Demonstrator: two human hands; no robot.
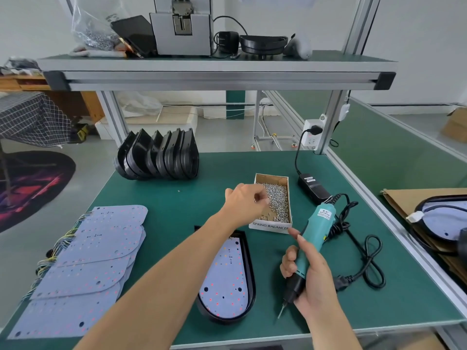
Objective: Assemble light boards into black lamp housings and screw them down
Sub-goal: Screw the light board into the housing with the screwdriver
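At the far left of the green tabletop (164, 210) lies an overlapping stack of light boards (83, 269), pale blue-grey with small red and yellow dots, their bundled wires sticking out along the left edge. Behind them, toward the back of the tabletop, a row of empty black lamp housings (159, 157) stands on edge, leaning against one another. Nearer the front, one black lamp housing (250, 281) lies flat with a light board (225, 281) seated inside it, the left forearm crossing above its upper end. The left hand (246, 202) reaches over the near left corner of a small cardboard box (274, 227) filled with silver screws (279, 202); its fingertips are drawn together as if pinching, though what they grip cannot be made out. Just right of the housing, the right hand (307, 276) is wrapped around a teal electric screwdriver (313, 238), held tilted with its bit pointing down toward the tabletop and clear of it. The screwdriver's black cable (366, 261) loops across the tabletop to the right, and a black power adapter (313, 188) sits behind, beside the box.
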